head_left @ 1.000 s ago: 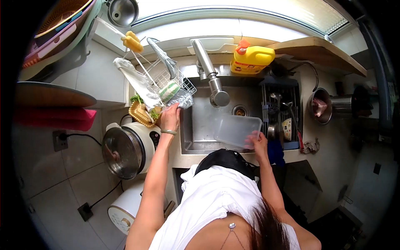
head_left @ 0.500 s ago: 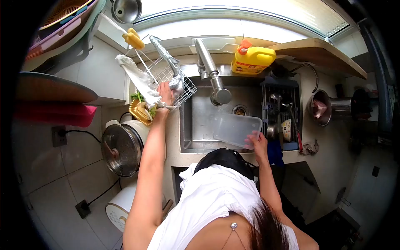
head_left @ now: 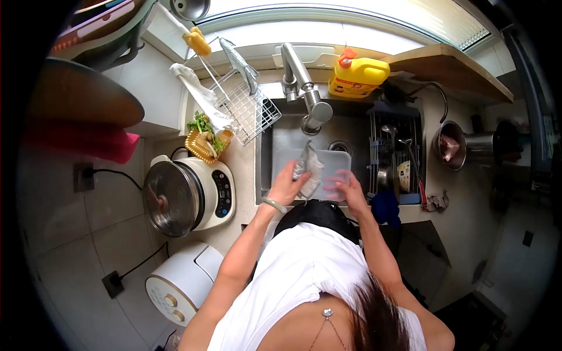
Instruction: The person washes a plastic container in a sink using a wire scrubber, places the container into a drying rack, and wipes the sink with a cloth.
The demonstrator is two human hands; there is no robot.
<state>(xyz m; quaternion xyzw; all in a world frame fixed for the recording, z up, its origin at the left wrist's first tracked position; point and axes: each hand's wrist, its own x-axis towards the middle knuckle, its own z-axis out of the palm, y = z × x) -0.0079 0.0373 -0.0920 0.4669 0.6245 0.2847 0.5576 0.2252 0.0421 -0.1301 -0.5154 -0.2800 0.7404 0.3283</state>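
Over the sink (head_left: pixel 345 126), my left hand (head_left: pixel 288 182) grips a crumpled grey-white cloth (head_left: pixel 311 169). The cloth lies against a translucent plastic container (head_left: pixel 335 159). My right hand (head_left: pixel 346 188) holds that container by its right side, fingers wrapped on its edge. To the left, a white wire rack (head_left: pixel 249 111) stands beside the sink, with a white cloth (head_left: pixel 202 96) and a grey cloth (head_left: pixel 239 65) hanging at it. A yellow basket (head_left: pixel 202 146) with green leafy vegetables (head_left: pixel 205 124) sits below the rack.
A tall faucet (head_left: pixel 304 82) reaches over the sink. Behind it stands a yellow jug (head_left: pixel 358 76). A drying rack (head_left: pixel 397 152) with utensils fills the sink's right side. At left is a white cooker (head_left: pixel 213 193); at right, a metal pot (head_left: pixel 449 146) holding meat.
My left hand has moved from the wire rack rightward to the sink, bringing the grey-white cloth with it. My right hand and the container have shifted slightly left.
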